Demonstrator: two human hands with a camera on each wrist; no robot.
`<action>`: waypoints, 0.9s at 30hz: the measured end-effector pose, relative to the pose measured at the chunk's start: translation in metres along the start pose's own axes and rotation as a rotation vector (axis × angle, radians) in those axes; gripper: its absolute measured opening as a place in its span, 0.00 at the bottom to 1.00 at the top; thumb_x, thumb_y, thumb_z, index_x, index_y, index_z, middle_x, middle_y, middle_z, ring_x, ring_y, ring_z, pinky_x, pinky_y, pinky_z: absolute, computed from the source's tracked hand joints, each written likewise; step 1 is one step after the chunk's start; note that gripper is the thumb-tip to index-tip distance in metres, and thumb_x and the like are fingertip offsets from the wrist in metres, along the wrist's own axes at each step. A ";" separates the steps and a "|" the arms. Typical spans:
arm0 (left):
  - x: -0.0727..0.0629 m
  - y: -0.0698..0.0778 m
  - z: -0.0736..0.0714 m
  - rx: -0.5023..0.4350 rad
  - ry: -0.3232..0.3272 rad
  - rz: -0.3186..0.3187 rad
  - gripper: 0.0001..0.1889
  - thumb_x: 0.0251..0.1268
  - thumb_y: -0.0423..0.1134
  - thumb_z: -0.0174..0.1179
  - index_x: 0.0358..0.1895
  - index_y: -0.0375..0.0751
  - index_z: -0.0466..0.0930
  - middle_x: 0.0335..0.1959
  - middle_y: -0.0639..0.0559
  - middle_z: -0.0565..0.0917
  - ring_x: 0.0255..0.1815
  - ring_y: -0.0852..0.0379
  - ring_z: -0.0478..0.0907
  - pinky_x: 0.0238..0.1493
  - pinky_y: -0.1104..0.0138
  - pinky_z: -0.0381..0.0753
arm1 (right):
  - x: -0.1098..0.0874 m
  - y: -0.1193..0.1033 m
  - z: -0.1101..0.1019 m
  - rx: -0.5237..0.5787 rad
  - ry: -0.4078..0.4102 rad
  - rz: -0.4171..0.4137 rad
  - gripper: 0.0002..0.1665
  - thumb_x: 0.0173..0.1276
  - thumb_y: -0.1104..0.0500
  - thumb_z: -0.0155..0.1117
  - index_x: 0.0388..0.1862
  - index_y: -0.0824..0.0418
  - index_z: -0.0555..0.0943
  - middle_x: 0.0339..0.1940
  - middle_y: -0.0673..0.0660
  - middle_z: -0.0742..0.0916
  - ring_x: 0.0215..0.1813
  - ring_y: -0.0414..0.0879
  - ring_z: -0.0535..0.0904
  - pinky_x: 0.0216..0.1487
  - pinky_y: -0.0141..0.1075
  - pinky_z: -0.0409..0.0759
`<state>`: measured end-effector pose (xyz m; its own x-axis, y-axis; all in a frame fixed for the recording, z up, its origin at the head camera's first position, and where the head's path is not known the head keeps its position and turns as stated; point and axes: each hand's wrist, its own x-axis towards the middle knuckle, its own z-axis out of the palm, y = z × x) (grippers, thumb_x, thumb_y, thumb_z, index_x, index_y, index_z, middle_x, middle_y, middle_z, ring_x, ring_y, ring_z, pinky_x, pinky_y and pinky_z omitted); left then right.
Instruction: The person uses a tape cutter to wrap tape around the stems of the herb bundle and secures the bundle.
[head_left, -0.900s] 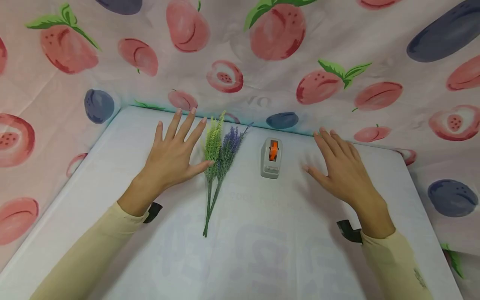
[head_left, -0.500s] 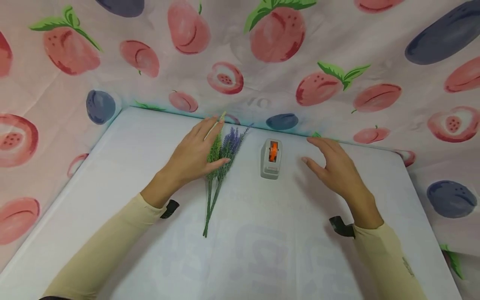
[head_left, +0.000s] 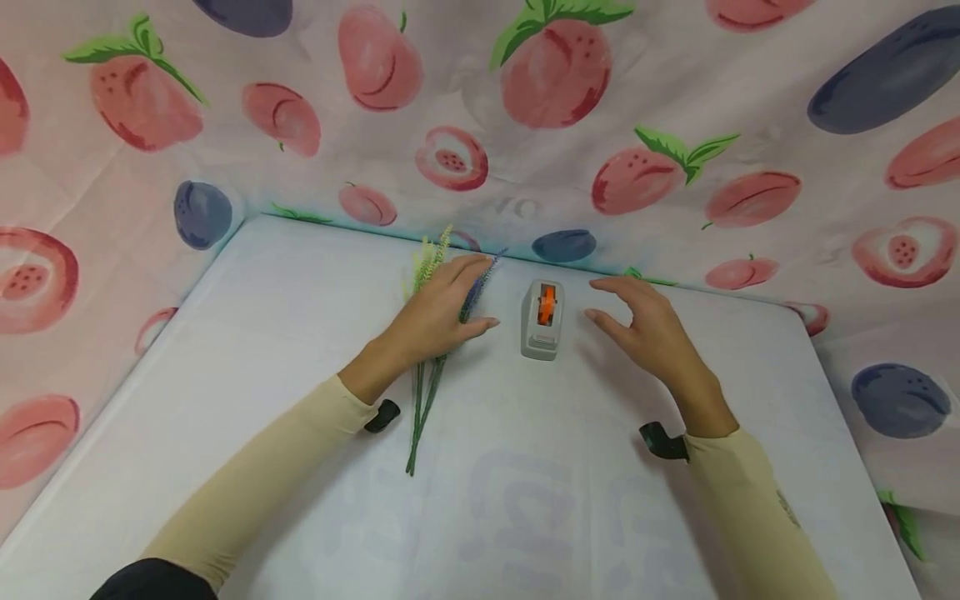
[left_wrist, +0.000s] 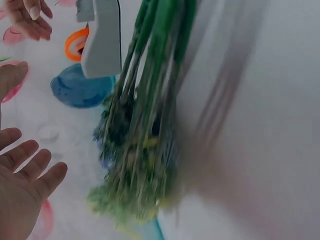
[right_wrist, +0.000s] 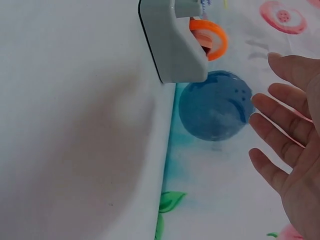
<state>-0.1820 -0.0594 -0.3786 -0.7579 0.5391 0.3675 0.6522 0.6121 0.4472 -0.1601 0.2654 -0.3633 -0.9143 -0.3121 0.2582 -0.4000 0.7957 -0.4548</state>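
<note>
A grey tape dispenser (head_left: 542, 329) with an orange tape core lies on the white table between the two hands. To its left are artificial flower sprigs (head_left: 424, 417), yellow-green and purple, their green stems toward the person. My left hand (head_left: 435, 312) is above the flower heads and hides part of them in the head view; its fingers are loosely bent and hold nothing. My right hand (head_left: 645, 325) is just right of the dispenser, thumb and fingers apart. In the right wrist view the dispenser (right_wrist: 172, 45) stands apart from that hand's fingers.
The white table (head_left: 525, 517) meets a fruit-printed cloth (head_left: 465, 83) along its back edge and left side. A dark strap mount (head_left: 663, 442) sits on the right wrist, another mount (head_left: 382, 415) on the left wrist.
My left hand has moved right, from beside the flowers to over them. My right hand has moved left toward the dispenser, its fingers more bent. The dispenser and flowers stay put.
</note>
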 end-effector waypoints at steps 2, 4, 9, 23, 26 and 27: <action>0.004 0.001 0.005 -0.025 -0.012 -0.009 0.42 0.64 0.50 0.71 0.76 0.35 0.62 0.75 0.43 0.66 0.75 0.46 0.63 0.75 0.55 0.63 | 0.003 0.001 0.003 0.014 -0.011 0.004 0.29 0.69 0.56 0.72 0.67 0.61 0.79 0.64 0.60 0.82 0.69 0.57 0.74 0.69 0.57 0.71; 0.009 0.001 0.010 -0.045 -0.022 -0.021 0.42 0.64 0.50 0.71 0.76 0.36 0.63 0.74 0.43 0.67 0.75 0.46 0.64 0.75 0.55 0.64 | 0.006 0.003 0.007 0.023 -0.016 0.006 0.29 0.68 0.56 0.73 0.66 0.60 0.79 0.64 0.59 0.82 0.69 0.55 0.74 0.68 0.56 0.72; 0.019 0.001 0.020 -0.077 -0.042 -0.042 0.41 0.65 0.50 0.71 0.76 0.39 0.63 0.74 0.44 0.67 0.75 0.47 0.64 0.75 0.56 0.64 | 0.013 0.006 0.017 0.059 -0.024 -0.006 0.27 0.68 0.59 0.73 0.65 0.61 0.80 0.63 0.59 0.83 0.68 0.55 0.75 0.68 0.55 0.72; 0.041 0.009 0.030 -0.143 -0.133 -0.059 0.40 0.66 0.47 0.70 0.77 0.40 0.62 0.73 0.45 0.67 0.75 0.47 0.64 0.73 0.54 0.66 | 0.026 0.000 0.036 0.103 -0.063 -0.069 0.26 0.66 0.58 0.74 0.62 0.61 0.82 0.61 0.59 0.84 0.65 0.55 0.78 0.67 0.54 0.74; 0.046 0.013 0.030 -0.130 -0.147 -0.052 0.39 0.67 0.47 0.70 0.77 0.39 0.62 0.73 0.45 0.67 0.75 0.48 0.63 0.74 0.55 0.66 | 0.027 0.001 0.038 0.110 -0.061 -0.093 0.26 0.67 0.60 0.74 0.62 0.62 0.82 0.62 0.60 0.84 0.66 0.56 0.78 0.66 0.56 0.74; 0.048 0.015 0.030 -0.131 -0.155 -0.059 0.39 0.67 0.46 0.69 0.77 0.40 0.62 0.73 0.45 0.67 0.75 0.48 0.63 0.74 0.55 0.66 | 0.027 0.001 0.039 0.112 -0.062 -0.098 0.26 0.66 0.60 0.74 0.62 0.62 0.82 0.62 0.60 0.84 0.66 0.56 0.78 0.66 0.56 0.74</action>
<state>-0.2082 -0.0072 -0.3792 -0.7766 0.5933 0.2119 0.5913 0.5705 0.5700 -0.1881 0.2375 -0.3897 -0.8716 -0.4192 0.2543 -0.4885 0.6981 -0.5235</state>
